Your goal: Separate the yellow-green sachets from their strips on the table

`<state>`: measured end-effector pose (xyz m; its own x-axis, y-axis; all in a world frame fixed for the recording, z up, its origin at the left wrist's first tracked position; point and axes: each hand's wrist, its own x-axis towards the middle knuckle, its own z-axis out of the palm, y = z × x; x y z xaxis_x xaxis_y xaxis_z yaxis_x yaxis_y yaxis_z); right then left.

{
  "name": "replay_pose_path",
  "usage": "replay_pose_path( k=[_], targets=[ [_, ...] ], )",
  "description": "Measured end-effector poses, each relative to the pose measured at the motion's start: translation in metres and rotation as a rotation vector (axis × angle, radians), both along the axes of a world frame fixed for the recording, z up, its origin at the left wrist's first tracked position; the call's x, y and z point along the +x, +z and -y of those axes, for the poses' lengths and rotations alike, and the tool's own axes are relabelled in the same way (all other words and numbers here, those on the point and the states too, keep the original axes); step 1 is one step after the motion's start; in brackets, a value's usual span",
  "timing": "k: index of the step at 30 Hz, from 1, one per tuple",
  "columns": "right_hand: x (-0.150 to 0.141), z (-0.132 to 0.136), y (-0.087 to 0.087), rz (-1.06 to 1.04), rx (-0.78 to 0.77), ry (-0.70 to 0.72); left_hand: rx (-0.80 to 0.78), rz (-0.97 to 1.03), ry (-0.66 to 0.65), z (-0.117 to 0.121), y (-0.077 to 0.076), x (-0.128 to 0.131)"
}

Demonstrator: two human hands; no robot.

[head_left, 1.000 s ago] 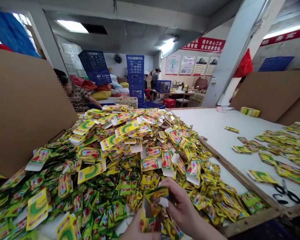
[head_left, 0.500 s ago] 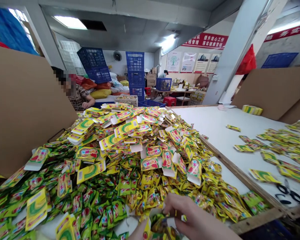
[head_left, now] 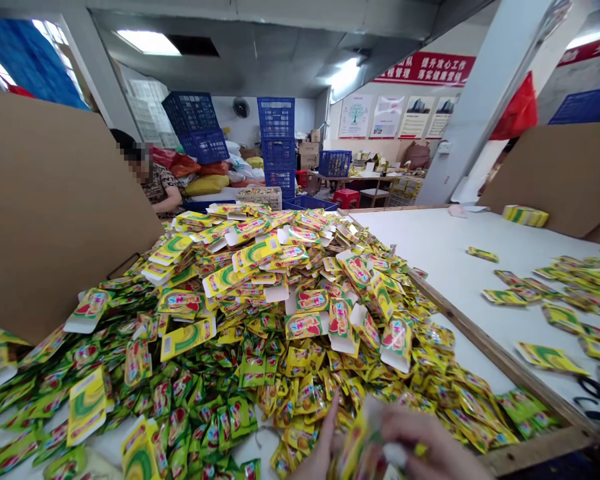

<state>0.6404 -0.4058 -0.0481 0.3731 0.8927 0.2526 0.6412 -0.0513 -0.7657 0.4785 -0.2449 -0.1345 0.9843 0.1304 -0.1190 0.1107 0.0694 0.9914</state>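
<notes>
Shifted right along the frame's bottom edge: right hand (head_left: 427, 445) curled on a light, floppy foil sachet (head_left: 361, 440), best pinched at its card tab, left hand (head_left: 323, 445) half open beside it, below the sachet heap (head_left: 260, 313).

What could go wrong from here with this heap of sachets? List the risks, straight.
The steep heap of yellow-green sachets could slump toward the left hand and right hand, burying the sachet between them. Where it meets the wooden rail, it could spill over and mix with the loose sachets on the white table. The scissors near those loose sachets could catch a hand reaching across.
</notes>
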Motion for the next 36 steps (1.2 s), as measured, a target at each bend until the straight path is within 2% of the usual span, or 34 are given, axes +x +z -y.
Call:
replay_pose_path(
  k=[2, 4, 5, 6, 7, 8, 9, 10, 11, 13, 15, 17, 19, 21, 23, 25, 27, 29, 31, 34, 36],
  targets=[
    [0.048, 0.024, 0.014, 0.281, 0.000, -0.214, 0.354, 0.040, 0.109, -0.019, 0.008, -0.012],
    [0.090, 0.039, 0.027, 0.609, -0.049, -0.654, 0.816, 0.018, 0.328, -0.049, 0.010, -0.028],
    [0.102, 0.040, 0.030, 0.713, -0.110, -0.812, 0.997, -0.019, 0.408, -0.065, 0.008, -0.036],
    [0.107, 0.034, 0.031, 0.768, -0.148, -0.912, 1.140, -0.042, 0.448, -0.081, 0.003, -0.042],
    [0.104, 0.021, 0.028, 0.768, -0.177, -0.908, 1.244, -0.064, 0.456, -0.094, -0.003, -0.046],
    [0.094, 0.002, 0.021, 0.733, -0.176, -0.816, 1.316, -0.071, 0.434, -0.106, -0.010, -0.049],
    [0.079, -0.022, 0.012, 0.661, -0.146, -0.659, 1.359, -0.066, 0.401, -0.114, -0.016, -0.051],
    [0.059, -0.049, 0.000, 0.592, -0.156, -0.408, 1.372, -0.057, 0.371, -0.119, -0.020, -0.052],
    [0.039, -0.077, -0.013, 0.583, -0.162, -0.269, 1.358, -0.046, 0.361, -0.122, -0.023, -0.052],
    [0.002, -0.123, -0.036, 0.581, -0.161, -0.155, 1.240, -0.060, 0.449, -0.120, -0.022, -0.056],
    [-0.019, -0.150, -0.052, 0.568, -0.155, -0.114, 1.023, -0.127, 0.641, -0.113, -0.015, -0.062],
    [-0.025, -0.156, -0.056, 0.535, -0.139, -0.096, 0.772, -0.167, 0.837, -0.104, -0.007, -0.067],
    [-0.022, -0.149, -0.052, 0.488, -0.118, -0.099, 0.525, -0.126, 0.944, -0.095, -0.003, -0.067],
    [-0.024, -0.137, -0.046, 0.298, -0.031, -0.123, 0.278, -0.028, 0.961, -0.085, -0.002, -0.060],
    [-0.036, -0.128, -0.046, 0.012, 0.113, -0.156, 0.034, 0.045, 0.935, -0.072, -0.002, -0.046],
    [-0.053, -0.123, -0.053, -0.226, 0.259, -0.211, -0.168, 0.068, 0.922, -0.057, -0.002, -0.030],
    [-0.068, -0.120, -0.064, -0.347, 0.317, -0.264, -0.263, 0.078, 0.890, -0.042, 0.000, -0.015],
    [-0.072, -0.114, -0.072, -0.488, 0.325, -0.285, -0.235, 0.108, 0.802, -0.027, 0.002, -0.004],
    [-0.065, -0.104, -0.073, -0.676, 0.308, -0.225, -0.113, 0.118, 0.701, -0.017, 0.004, 0.004],
    [-0.043, -0.081, -0.064, -0.875, 0.215, -0.063, 0.226, 0.088, 0.615, -0.011, 0.012, 0.016],
    [-0.029, -0.066, -0.060, -0.851, 0.146, -0.035, 0.533, 0.095, 0.542, -0.019, 0.022, 0.026]
  ],
)
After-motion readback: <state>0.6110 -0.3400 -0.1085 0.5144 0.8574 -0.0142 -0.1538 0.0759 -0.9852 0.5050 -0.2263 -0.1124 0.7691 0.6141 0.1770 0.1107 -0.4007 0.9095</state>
